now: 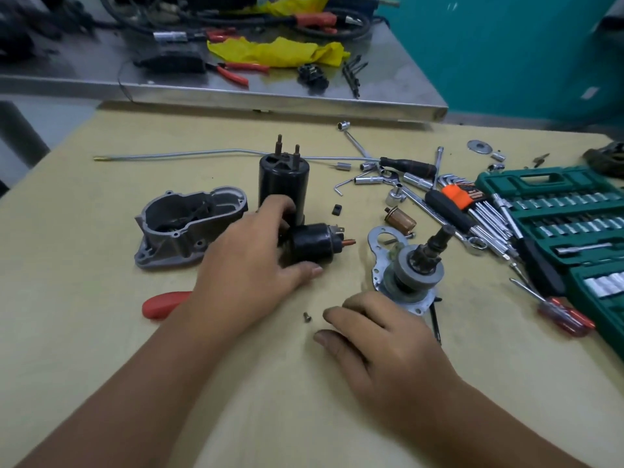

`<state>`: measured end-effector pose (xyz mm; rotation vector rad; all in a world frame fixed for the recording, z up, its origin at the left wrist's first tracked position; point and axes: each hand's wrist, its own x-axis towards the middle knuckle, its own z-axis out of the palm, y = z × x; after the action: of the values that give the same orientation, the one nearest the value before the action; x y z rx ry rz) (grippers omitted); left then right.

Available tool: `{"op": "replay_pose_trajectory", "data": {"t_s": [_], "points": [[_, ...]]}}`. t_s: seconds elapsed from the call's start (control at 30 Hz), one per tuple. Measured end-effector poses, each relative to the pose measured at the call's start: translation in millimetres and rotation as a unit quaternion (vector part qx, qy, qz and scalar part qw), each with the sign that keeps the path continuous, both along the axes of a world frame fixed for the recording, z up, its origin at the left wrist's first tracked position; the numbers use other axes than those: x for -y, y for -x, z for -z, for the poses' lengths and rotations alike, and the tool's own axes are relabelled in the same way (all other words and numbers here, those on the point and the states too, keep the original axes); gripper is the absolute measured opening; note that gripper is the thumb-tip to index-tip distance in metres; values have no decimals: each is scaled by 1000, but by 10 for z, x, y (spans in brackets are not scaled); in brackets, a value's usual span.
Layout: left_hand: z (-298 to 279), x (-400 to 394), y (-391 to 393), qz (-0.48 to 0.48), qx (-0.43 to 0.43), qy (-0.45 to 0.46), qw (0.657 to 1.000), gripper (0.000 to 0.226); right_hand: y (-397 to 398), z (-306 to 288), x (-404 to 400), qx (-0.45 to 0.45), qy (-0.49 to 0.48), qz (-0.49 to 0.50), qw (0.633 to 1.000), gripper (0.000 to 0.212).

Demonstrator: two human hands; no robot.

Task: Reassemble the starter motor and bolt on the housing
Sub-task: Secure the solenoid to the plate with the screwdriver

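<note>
Nearest the person, the right hand (381,336) rests on the table (101,332) with fingers loosely curled and grasping nothing; a small screw (307,316) lies loose just beside its fingertips, at about nine o'clock from them. A nudge from either hand could send that screw rolling off the table, and the housing could not then be bolted fully. At one o'clock from this hand stands the gear shaft on its metal plate (413,265), upright and top-heavy, so a careless brush of the wrist could tip it. Further out, the left hand (253,265) wraps its thumb and fingers round the small black cylinder (312,246), which lies on its side with copper studs pointing to three o'clock; knocking those studs against the tall black motor can (283,179) just behind, at twelve o'clock, could bend them or topple the can. The grey housing (189,228) sits open at ten o'clock from the left hand, apart from the other parts. Far right, loose sockets (371,180) and keys crowd the table beside the green tool case (553,214), where small parts could get lost.
</note>
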<state>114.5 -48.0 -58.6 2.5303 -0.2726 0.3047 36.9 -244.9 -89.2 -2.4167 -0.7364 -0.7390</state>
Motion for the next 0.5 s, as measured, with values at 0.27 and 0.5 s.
{"op": "replay_pose_trajectory", "data": {"t_s": [0.27, 0.5], "points": [[70, 127, -5, 39, 26, -102, 994, 57, -179, -339, 493, -79, -189, 195, 959, 55], [0, 162, 38, 57, 88, 30, 994, 60, -596, -484, 650, -185, -68, 211, 958, 53]]}}
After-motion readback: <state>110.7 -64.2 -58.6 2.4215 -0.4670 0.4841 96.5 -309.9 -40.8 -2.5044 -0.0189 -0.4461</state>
